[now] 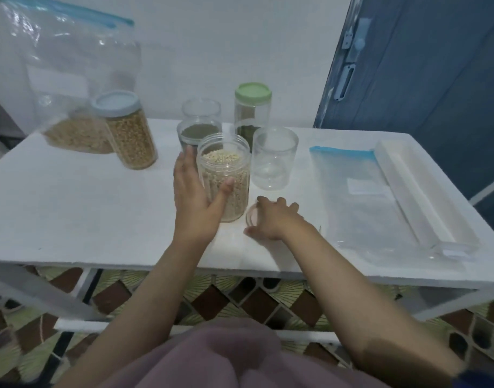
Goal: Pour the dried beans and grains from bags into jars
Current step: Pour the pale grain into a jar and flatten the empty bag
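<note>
An open clear jar nearly full of pale grains stands in the middle of the white table. My left hand wraps its left side, thumb on the front wall. Just right of the jar's base my right hand covers a pinkish round lid that lies flat on the table, fingers curled over it. A big zip bag holding tan grains stands at the back left. An emptied zip bag lies flat to the right.
Behind the grain jar stand a blue-lidded jar of yellow-brown grains, an open jar of green beans, an empty jar, a tall green-lidded jar and an empty open jar. A long white box lies at the right edge.
</note>
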Tool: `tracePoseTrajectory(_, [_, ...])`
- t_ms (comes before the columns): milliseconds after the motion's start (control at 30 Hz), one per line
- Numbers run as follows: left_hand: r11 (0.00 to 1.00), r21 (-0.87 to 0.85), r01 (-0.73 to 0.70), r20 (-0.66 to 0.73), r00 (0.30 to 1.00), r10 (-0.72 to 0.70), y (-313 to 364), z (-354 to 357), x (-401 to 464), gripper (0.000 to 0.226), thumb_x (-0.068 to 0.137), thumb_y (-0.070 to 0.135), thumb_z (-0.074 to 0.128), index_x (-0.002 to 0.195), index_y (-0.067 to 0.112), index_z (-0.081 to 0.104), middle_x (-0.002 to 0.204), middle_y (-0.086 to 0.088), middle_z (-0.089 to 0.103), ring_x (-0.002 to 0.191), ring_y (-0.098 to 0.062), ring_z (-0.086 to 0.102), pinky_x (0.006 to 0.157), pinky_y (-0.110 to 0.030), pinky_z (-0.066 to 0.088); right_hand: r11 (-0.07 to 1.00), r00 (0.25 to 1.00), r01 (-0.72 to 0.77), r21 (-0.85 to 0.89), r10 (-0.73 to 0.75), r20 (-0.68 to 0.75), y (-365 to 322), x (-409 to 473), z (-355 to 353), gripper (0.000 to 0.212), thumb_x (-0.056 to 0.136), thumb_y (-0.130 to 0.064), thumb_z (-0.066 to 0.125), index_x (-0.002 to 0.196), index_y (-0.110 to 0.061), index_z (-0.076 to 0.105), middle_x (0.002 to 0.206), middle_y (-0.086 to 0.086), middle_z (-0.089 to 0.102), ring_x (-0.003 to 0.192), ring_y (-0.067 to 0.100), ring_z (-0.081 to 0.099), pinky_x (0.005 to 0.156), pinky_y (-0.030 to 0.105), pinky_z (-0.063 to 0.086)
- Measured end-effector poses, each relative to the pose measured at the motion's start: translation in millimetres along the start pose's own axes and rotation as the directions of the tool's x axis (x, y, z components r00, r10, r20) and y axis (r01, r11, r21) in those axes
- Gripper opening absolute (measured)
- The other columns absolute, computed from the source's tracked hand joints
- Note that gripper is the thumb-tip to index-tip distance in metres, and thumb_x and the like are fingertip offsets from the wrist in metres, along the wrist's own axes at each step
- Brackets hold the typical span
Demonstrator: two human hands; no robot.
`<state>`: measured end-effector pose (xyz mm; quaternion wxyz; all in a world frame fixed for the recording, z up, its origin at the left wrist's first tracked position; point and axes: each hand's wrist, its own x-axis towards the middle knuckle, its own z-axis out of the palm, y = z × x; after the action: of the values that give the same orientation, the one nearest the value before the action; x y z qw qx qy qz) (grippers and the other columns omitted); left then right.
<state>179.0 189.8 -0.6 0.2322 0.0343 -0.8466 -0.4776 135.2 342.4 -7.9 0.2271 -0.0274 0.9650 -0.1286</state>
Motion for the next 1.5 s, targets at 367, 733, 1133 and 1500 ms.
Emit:
tracePoseTrajectory(367, [0.950,-0.310,0.019,0.277,0.958,0.071,-18,-21,24,0.084,0.090,0.050,0.061,0.156,0.027,0.014,0.156,0.015,0.032,0.141,0.004,0.029,0.114,-0.023,0.029,0.870,0.621,0.449,0.204,-0.140,-0.772,-25,-88,-17,0.077,0.077,-0.036,0.070,0.143,-0.039,0.031,0.146,0.001,0.022,0.133,0.025,0.030,0.107,0.047,0.038])
tracePoseTrajectory(733, [0.929,-0.350,0.121,0.566,0.818,0.107,-30,-42,68,0.095,0.078,0.034,0.074,0.155,0.030,0.019,0.141,0.028,0.045,0.126,0.003,0.050,0.097,-0.013,0.046,0.398,0.435,0.855,0.333,-0.201,-0.878,-54,-39,-29,0.069,0.082,-0.019,0.078,0.137,-0.025,0.038,0.141,-0.006,0.041,0.137,0.021,0.039,0.111,0.053,0.038])
tracePoseTrajectory(1133, [0.917,-0.354,0.185,0.642,0.761,0.095,-42,-42,75,0.069,0.078,0.029,0.073,0.137,0.041,0.040,0.129,0.025,0.059,0.126,0.008,0.049,0.095,-0.017,0.048,0.495,0.621,0.753,0.434,-0.317,-0.717,-41,-1,-26,0.036,0.083,-0.027,0.074,0.118,-0.022,0.066,0.137,-0.003,0.047,0.133,0.002,0.042,0.106,0.033,0.044])
tracePoseTrajectory(1500, [0.940,-0.312,0.137,0.690,0.713,0.125,-46,-49,85,0.081,0.080,0.035,0.072,0.151,0.030,0.031,0.144,0.014,0.051,0.132,0.001,0.046,0.105,-0.021,0.044,0.568,0.686,0.720,0.398,-0.494,-0.535,-31,1,-63,0.030,0.076,-0.029,0.077,0.105,-0.026,0.071,0.132,-0.003,0.049,0.120,-0.001,0.049,0.095,0.018,0.043])
